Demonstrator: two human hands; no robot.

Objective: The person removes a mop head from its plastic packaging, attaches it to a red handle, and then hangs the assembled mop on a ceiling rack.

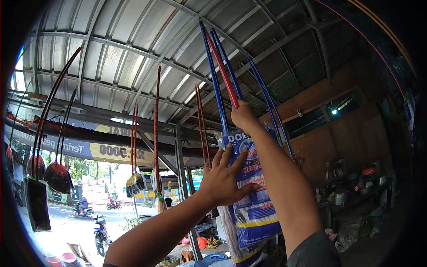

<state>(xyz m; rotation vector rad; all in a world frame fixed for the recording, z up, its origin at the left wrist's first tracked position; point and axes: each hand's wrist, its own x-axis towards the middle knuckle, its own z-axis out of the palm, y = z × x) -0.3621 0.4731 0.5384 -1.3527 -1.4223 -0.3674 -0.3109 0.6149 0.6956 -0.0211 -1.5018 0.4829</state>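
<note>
The right hand (243, 116), raised near the centre of the frame, is wrapped in a closed fist around the red handle (221, 67) of a hanging mop, gripping it at its lower end. The left hand (223, 178), just below, has its fingers spread wide, palm pressed flat against the blue-and-white mop package (253, 196) in the lower middle of the frame. The red handle runs long and slanted, its top pointing to the upper left toward the corrugated roof (115, 49), the packaged mop head hanging at the bottom. Blue handles (267, 95) hang just beside it, similarly tilted. Brooms (58, 175) dangle at the left.
</note>
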